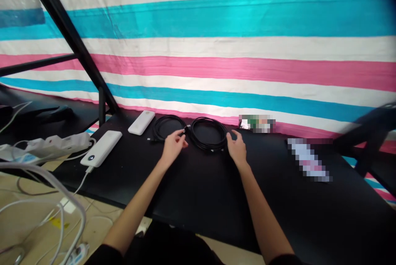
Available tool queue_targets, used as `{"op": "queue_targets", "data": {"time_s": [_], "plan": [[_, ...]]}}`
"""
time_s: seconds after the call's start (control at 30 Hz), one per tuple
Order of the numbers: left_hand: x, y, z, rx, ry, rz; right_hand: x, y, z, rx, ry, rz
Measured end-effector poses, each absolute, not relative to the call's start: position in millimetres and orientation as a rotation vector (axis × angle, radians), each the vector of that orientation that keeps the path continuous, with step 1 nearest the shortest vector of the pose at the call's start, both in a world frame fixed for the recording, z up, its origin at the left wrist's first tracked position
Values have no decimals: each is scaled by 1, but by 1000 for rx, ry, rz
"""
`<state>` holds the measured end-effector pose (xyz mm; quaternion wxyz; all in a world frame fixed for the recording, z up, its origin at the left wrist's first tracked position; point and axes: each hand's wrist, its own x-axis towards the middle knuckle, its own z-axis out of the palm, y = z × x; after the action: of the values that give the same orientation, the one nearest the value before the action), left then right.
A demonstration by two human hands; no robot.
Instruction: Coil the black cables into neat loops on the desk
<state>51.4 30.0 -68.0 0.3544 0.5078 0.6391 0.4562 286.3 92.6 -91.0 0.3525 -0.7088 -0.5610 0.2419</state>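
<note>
Two coiled black cables lie side by side on the black table [198, 186]. My left hand [174, 148] is at the front of the left coil [168, 117], its index fingertip by a cable plug [187, 128] between the coils. Its thumb and index finger are apart; whether the fingertip touches the plug I cannot tell. Beside the right-hand edge of the right coil [208, 133], my right hand [237, 148] has thumb and index finger spread, holding nothing. The thumb is close to the coil. Small metal plug ends show at the left coil's left side and the right coil's front.
Two white power banks [103, 148] [141, 122] lie to the left, the nearer with a white cable plugged in. A white power strip [62, 145] and loose white cables are at far left. Two blurred-out items [256, 124] [309, 161] lie to the right. A striped sheet [216, 71] hangs behind.
</note>
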Motion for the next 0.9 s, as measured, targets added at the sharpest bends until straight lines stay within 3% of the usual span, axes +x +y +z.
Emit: {"op": "queue_targets", "data": {"time_s": [0.2, 0.57, 0.9], "plan": [[4, 32, -77, 1692, 2069, 999, 294, 94, -103, -1809, -1378, 579], [-11, -33, -87, 2059, 2118, 609, 293, 105, -110, -1788, -1348, 580], [26, -66, -48, 1603, 2250, 1105, 296, 112, -119, -1652, -1292, 548]]}}
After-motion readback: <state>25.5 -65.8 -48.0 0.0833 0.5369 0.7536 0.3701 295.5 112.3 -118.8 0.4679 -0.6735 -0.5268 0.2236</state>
